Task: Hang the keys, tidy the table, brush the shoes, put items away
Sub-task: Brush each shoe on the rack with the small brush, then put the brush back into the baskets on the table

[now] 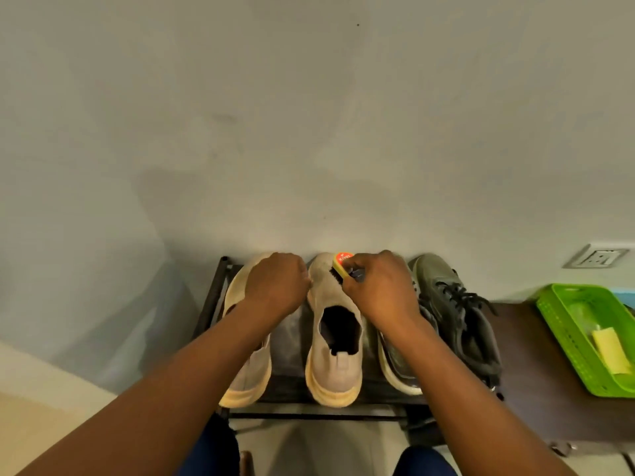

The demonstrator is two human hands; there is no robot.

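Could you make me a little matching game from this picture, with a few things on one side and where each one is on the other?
Things:
1. shoe brush
2. green basket
3. dark laced shoe
4. wall socket

Places:
A. on the wall at far right
B. in the right hand, on the toe of the beige shoe
C. on the brown table
D. right end of the rack

Pairs: 1-B, 2-C, 3-D, 4-A

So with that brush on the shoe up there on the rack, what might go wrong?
Two risks, perhaps. The beige shoe sits near the rack's front edge, so hard strokes from the brush in the right hand could push it off unless the left hand steadies it. The right forearm also crosses over the green sneakers and could knock them.
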